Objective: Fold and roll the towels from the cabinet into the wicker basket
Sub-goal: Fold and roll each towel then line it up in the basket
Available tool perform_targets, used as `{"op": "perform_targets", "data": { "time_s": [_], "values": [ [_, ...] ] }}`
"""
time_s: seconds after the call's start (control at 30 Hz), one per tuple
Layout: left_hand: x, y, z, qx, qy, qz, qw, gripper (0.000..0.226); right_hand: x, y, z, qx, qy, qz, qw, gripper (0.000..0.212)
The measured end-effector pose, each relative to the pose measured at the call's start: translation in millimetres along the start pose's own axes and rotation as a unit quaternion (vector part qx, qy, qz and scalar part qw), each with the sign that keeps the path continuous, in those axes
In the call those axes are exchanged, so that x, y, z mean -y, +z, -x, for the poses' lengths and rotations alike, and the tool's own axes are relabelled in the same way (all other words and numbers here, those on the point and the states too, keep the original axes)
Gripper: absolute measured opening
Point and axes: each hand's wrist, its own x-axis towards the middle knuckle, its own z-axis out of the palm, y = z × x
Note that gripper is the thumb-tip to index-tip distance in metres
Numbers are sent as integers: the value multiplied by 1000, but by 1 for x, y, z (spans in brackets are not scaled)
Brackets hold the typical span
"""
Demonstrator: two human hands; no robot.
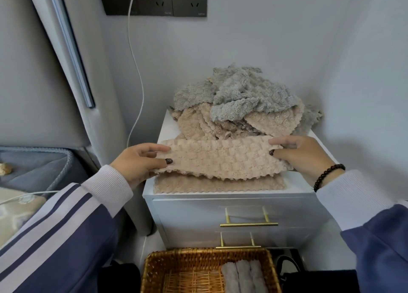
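Two hands fold a beige towel (220,160) on the cabinet (231,213).
Left hand (141,160) and right hand (302,153) each pinch one end of the folded-over layer; wicker basket (154,268) below.

Home bedroom: bed (33,171) beside white nightstand (231,209).
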Motion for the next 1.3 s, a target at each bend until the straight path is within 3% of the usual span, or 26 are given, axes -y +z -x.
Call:
{"op": "perform_targets", "data": {
  "time_s": [0.23, 0.33, 0.63, 0.83, 1.0, 1.07, 1.17, 1.3],
  "values": [
    [6, -7, -2, 55, 6, -69, 996, 47, -4, 6, 13, 36, 31, 50, 998, 31],
    [8, -6, -3, 49, 38, -172, 983, 59, -3, 10, 17, 49, 42, 126, 990, 39],
    [2, -4, 9, 49, 56, -280, 957, 80, 0, 6, 17, 61, 40, 177, 982, 40],
    [3, -2, 12, 36, 74, -352, 933, 84, -4, 4, 11, 60, 22, 206, 976, 43],
    [-3, -6, 16, -9, 107, -447, 888, 78, -6, 5, 9, 68, -3, 303, 950, 54],
    [-11, -6, 18, -72, 147, -450, 878, 60, -4, 7, 10, 34, -29, 332, 942, 56],
    [-19, 3, 16, -155, 218, -396, 878, 35, 0, 19, 13, -60, -134, 343, 928, 46],
    [-9, 38, 11, -89, 292, -395, 867, 33, 11, 55, 16, -72, -280, 326, 900, 37]
  ]
}}
